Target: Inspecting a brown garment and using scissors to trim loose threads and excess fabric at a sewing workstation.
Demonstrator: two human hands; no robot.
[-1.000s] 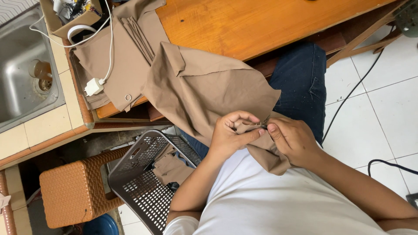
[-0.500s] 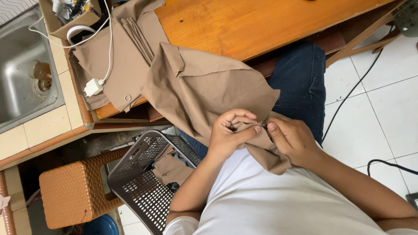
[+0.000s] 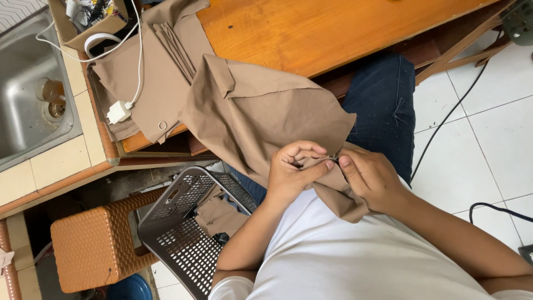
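Both hands' fingers pinch the tan cloth between them.

Between the fingers of both hands lies matt, soft tan cloth, creased and woven. Just beyond the fingertips, the trousers are dark blue denim, slightly speckled. Farther past them the table is orange-brown wood with a smooth, faintly glossy varnish. Below the left hand sits a grey plastic basket, perforated and matt, beside a brown woven-look plastic stool. The floor right of the fingers is white glossy tile; the far-left sink is dull brushed metal.
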